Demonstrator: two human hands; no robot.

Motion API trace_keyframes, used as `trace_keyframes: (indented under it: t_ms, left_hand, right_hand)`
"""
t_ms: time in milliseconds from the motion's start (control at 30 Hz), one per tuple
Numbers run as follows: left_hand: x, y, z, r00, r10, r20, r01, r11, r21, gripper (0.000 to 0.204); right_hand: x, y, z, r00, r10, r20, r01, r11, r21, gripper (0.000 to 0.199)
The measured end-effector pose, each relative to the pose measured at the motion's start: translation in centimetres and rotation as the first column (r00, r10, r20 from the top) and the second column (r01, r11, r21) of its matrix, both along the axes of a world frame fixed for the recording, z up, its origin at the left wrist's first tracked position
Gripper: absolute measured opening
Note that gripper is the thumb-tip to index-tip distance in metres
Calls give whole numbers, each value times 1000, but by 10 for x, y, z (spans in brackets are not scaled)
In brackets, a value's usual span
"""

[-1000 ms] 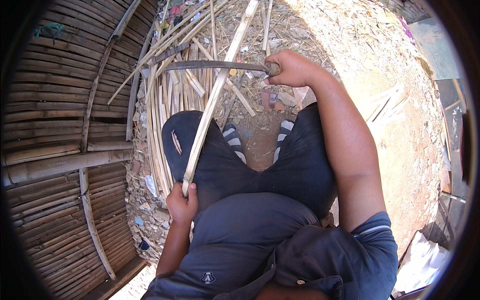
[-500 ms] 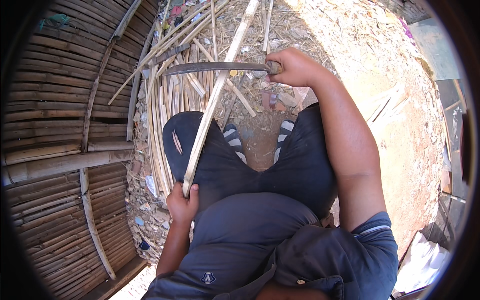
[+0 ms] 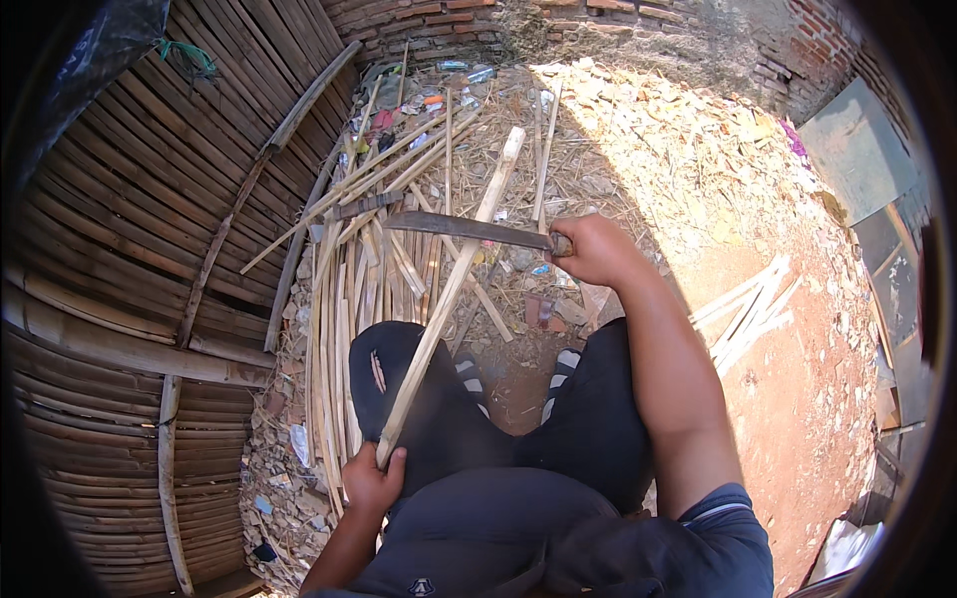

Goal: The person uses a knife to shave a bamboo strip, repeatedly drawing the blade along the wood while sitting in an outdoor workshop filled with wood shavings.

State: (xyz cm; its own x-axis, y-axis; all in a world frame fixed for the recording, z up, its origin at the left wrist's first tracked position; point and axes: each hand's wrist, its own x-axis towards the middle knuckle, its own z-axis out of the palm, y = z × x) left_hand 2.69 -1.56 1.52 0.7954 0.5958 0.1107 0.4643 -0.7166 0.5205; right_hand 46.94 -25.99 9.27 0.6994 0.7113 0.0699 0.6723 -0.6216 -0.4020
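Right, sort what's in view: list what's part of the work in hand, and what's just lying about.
In use:
left hand, gripping the near end of the bamboo strip
right hand, holding the knife, its blade across the strip

Lying about:
split strips piled on the ground at left
cut slats on the red dirt at right
litter by the brick wall

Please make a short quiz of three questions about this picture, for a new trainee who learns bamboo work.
1. True or false: the right hand holds a knife with a long dark blade.
2. Which end of the bamboo strip does the left hand grip? A) the near end B) the far end C) the middle
3. Fill in: the blade lies ____ the strip, not along it.

Key: 1 true; 2 A; 3 across
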Motion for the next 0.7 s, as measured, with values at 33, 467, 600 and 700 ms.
trace_keyframes:
  t_ms: [33,467,600,700]
  left_hand:
    - [-1,-2,3,1000,15,-6,-15,1000,-6,39]
    - [13,-5,12,999,11,-53,-10,1000,17,49]
    - [12,-4,8,994,55,-98,-50,997,51,51]
    - [8,-2,5,990,87,-114,-79,994,73,55]
  right_hand:
    - [-7,7,1,996,84,11,-84,996,-20,30]
    - [0,-4,-7,999,-35,23,36,999,-20,28]
    - [-19,20,-2,979,202,6,-200,972,-125,28]
    - [-20,26,0,974,222,-49,-226,967,-121,30]
